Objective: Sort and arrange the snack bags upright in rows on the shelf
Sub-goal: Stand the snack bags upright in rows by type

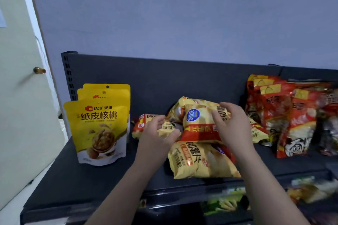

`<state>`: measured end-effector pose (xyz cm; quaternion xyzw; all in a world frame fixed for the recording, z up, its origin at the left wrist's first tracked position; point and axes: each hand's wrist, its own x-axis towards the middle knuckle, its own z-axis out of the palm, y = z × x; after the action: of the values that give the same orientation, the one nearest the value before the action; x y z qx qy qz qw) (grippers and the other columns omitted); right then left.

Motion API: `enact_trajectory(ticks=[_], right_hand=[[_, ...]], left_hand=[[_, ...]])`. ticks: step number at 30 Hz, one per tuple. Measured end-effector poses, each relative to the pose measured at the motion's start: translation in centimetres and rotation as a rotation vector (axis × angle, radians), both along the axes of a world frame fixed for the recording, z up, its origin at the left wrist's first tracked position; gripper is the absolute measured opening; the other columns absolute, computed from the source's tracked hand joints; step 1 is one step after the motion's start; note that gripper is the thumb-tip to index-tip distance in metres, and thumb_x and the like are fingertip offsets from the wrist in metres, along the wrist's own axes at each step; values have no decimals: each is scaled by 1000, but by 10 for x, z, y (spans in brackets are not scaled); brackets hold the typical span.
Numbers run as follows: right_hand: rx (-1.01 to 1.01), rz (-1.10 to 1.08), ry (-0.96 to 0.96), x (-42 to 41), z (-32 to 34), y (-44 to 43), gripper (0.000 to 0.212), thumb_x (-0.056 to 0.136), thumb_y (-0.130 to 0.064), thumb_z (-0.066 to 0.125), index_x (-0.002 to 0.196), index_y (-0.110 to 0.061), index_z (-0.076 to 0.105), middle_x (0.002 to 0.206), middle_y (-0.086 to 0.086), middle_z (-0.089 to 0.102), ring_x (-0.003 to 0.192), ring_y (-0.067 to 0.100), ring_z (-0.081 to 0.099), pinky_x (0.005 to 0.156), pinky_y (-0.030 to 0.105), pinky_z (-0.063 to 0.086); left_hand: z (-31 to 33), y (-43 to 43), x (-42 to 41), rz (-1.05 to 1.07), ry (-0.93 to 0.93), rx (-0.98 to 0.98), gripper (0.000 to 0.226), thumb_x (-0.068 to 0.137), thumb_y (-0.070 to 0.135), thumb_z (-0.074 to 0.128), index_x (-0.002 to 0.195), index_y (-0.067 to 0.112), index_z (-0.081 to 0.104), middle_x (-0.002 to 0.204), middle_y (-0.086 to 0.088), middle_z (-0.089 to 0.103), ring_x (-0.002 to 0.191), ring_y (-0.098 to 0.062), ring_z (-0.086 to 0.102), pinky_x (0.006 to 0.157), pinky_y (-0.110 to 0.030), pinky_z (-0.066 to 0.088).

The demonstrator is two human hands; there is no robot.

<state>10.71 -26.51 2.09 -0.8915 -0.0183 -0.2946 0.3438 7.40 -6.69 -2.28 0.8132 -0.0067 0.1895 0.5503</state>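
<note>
A loose heap of yellow-and-red potato chip bags (199, 129) lies flat in the middle of the dark shelf (102, 175). My right hand (232, 126) rests on the top chip bag, fingers curled over its upper right edge. My left hand (159, 133) grips the left edge of that same bag, in front of another chip bag (141, 124) lying behind. One more chip bag (197, 160) lies flat at the front. Three yellow walnut pouches (98, 126) stand upright in a row at the left. Red sunflower-seed bags (285, 115) lean upright at the right.
A dark back panel (164, 78) and slotted upright post (68, 75) close off the shelf behind. A pale door with a brass knob (39, 70) stands at the left. A lower shelf with blurred snack packs (311, 188) shows under the front edge.
</note>
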Motion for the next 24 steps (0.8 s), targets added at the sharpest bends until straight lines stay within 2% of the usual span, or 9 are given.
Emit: enact_trajectory(ticks=[4, 8, 10, 12, 14, 17, 20, 22, 24], right_hand=[[31, -77, 194, 16, -1, -67, 52, 97, -42, 52, 139, -11, 50, 142, 8, 51, 131, 23, 45, 101, 35, 39], [92, -37, 491, 31, -8, -108, 73, 88, -66, 50, 145, -21, 43, 145, 6, 50, 127, 27, 51, 102, 45, 43], [92, -30, 583, 37, -9, -120, 94, 72, -86, 43, 146, -27, 41, 147, 5, 48, 130, 29, 48, 105, 49, 41], [85, -34, 633, 48, -10, -132, 112, 58, -98, 31, 146, -29, 40, 149, 5, 46, 133, 31, 45, 107, 51, 39], [104, -14, 676, 56, -9, -141, 112, 64, -97, 23, 148, -24, 38, 151, 7, 43, 136, 32, 41, 109, 52, 36], [108, 50, 707, 60, -9, -149, 93, 83, -82, 30, 146, -15, 40, 149, 9, 45, 134, 29, 44, 103, 41, 38], [63, 108, 739, 62, -7, -159, 93, 80, -85, 28, 139, -16, 49, 129, 3, 62, 119, 24, 55, 95, 40, 43], [-25, 119, 754, 63, -3, -169, 93, 81, -85, 23, 133, -15, 54, 120, 0, 66, 108, 21, 57, 94, 41, 44], [-69, 77, 699, 64, 0, -177, 95, 81, -85, 22, 140, -15, 48, 139, 6, 55, 122, 25, 52, 105, 46, 39]], left_hand=[[6, -43, 23, -66, 43, 75, 69, 83, 47, 72, 142, 28, 42, 127, 13, 50, 118, -7, 49, 98, -34, 48], [9, -72, 50, -64, 261, 137, 108, 62, 82, 62, 151, 37, 22, 141, 5, 47, 123, -19, 52, 98, -49, 50], [11, -85, 60, -40, 318, 171, 110, 67, 80, 62, 154, 35, 13, 148, 3, 42, 131, -23, 46, 104, -50, 43], [15, -97, 67, -23, 335, 180, 104, 75, 73, 62, 156, 31, 11, 150, 3, 40, 133, -24, 44, 105, -45, 41], [17, -106, 72, -8, 348, 212, 103, 76, 73, 60, 156, 29, 12, 150, 3, 41, 133, -24, 44, 102, -43, 40], [14, -113, 75, 18, 388, 240, 108, 73, 76, 61, 156, 27, 11, 150, 2, 40, 133, -24, 44, 101, -44, 40], [12, -118, 75, 34, 344, 135, 112, 68, 71, 69, 155, 26, 17, 148, 2, 43, 128, -21, 47, 95, -41, 44], [12, -122, 74, 40, 290, 112, 114, 64, 68, 74, 154, 26, 20, 145, 2, 44, 121, -18, 49, 87, -35, 44], [12, -127, 74, 14, 254, 132, 118, 59, 69, 76, 154, 28, 21, 145, 1, 45, 113, -14, 48, 83, -31, 43]])
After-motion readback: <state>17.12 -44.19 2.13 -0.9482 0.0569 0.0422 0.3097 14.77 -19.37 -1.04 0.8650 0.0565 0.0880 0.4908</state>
